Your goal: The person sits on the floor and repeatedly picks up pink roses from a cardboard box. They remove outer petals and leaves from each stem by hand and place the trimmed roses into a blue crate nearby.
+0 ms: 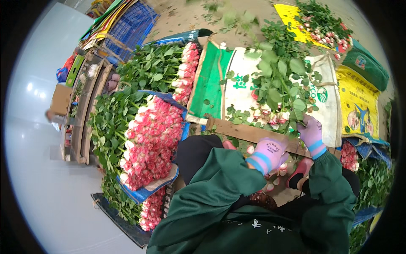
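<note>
My left hand (269, 154), in a lilac glove with a blue cuff band, is near the wooden board (244, 130); its fingers are blurred and partly hidden. My right hand (310, 131), gloved alike, closes around a leafy rose stem (287, 87) at the board's far side. The stem's leaves spread away from me over a white woven sack (326, 123). Pink-and-white rose heads (279, 117) lie among loose leaves on that sack. Fallen petals (269, 186) are on the floor between my feet.
Bundled pink roses (155, 139) are stacked at left beside a green sheet (206, 92). A wooden rack (85, 117) and a blue plastic crate (134, 28) stand farther left. Right are a yellow sack (358, 101) and more roses (349, 155). Roses lie on a yellow sheet (287, 16) at the top right.
</note>
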`<state>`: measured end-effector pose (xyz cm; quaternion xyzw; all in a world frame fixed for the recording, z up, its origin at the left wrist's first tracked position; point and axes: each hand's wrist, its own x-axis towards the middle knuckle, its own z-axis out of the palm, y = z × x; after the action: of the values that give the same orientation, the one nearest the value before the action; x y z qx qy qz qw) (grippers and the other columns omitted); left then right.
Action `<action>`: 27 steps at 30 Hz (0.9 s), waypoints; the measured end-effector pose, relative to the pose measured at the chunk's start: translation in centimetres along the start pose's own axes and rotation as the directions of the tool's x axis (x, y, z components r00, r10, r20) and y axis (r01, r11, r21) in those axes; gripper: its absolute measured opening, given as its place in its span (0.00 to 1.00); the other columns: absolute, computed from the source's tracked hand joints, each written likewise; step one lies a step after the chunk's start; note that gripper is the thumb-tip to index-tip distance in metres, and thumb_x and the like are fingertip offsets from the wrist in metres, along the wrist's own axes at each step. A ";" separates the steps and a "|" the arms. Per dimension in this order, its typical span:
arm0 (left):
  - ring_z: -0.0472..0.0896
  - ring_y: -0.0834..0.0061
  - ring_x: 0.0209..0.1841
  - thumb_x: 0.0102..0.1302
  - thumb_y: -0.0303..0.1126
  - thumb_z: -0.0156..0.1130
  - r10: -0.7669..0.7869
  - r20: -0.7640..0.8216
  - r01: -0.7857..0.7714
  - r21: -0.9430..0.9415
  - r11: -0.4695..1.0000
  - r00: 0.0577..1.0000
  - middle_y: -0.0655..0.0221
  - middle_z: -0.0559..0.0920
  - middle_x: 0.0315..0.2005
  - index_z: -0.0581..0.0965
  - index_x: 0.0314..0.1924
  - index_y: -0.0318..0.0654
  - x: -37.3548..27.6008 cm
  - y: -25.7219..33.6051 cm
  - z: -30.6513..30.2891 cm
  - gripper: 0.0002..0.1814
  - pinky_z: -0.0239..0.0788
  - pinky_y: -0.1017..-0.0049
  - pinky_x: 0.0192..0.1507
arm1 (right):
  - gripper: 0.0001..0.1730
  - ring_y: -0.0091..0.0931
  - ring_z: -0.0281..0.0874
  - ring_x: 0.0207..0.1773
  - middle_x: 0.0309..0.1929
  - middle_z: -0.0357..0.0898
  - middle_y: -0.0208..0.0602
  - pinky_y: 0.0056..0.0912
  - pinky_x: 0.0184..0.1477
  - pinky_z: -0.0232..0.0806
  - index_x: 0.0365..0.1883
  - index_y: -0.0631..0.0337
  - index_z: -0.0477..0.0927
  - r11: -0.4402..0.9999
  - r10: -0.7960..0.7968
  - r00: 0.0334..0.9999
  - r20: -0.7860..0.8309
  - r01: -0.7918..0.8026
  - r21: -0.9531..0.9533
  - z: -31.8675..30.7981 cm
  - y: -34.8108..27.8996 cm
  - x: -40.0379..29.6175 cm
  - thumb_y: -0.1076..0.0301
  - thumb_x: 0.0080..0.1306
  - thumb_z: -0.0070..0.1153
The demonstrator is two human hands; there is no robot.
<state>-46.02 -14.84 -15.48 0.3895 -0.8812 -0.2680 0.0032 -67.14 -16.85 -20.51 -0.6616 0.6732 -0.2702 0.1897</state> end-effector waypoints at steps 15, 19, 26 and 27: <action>0.83 0.60 0.36 0.69 0.54 0.56 -0.561 -0.361 0.314 -0.552 0.772 0.745 0.59 0.83 0.32 0.82 0.46 0.43 0.4 -9.5 -12.7 0.22 0.73 0.61 0.40 | 0.34 0.19 0.75 0.41 0.52 0.82 0.43 0.25 0.48 0.71 0.71 0.57 0.65 0.689 -0.175 0.985 0.008 0.117 0.715 -4.7 -15.8 4.2 0.68 0.66 0.57; 0.81 0.65 0.35 0.68 0.53 0.59 -0.617 -0.612 0.249 -0.581 0.775 0.494 0.57 0.84 0.32 0.82 0.41 0.30 0.9 -23.5 -19.9 0.27 0.73 0.66 0.42 | 0.29 0.17 0.71 0.40 0.50 0.80 0.36 0.21 0.46 0.68 0.71 0.58 0.66 0.715 -0.016 0.999 0.039 -0.015 0.699 -4.1 -12.2 5.5 0.65 0.71 0.51; 0.86 0.60 0.37 0.68 0.47 0.57 -0.984 -0.118 0.723 -0.668 0.177 0.132 0.50 0.84 0.42 0.76 0.51 0.23 -5.2 -44.9 -21.2 0.28 0.79 0.63 0.40 | 0.30 0.16 0.70 0.41 0.49 0.79 0.34 0.21 0.47 0.66 0.71 0.57 0.65 0.703 0.112 0.986 0.126 -0.168 0.691 -3.3 -9.5 6.7 0.63 0.72 0.52; 0.86 0.60 0.42 0.68 0.51 0.56 -1.000 -0.010 0.892 -0.451 0.030 0.029 0.51 0.84 0.45 0.76 0.52 0.25 -4.8 -45.6 -20.7 0.31 0.78 0.61 0.46 | 0.29 0.16 0.70 0.41 0.49 0.79 0.34 0.21 0.47 0.66 0.71 0.57 0.65 0.709 0.121 0.981 0.148 -0.190 0.679 -3.1 -9.3 6.9 0.62 0.73 0.52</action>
<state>-7.05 -46.44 -18.44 0.9122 -0.3076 -0.2689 0.0298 -62.08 -23.17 -11.62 -0.4962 0.5680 -0.4532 0.4752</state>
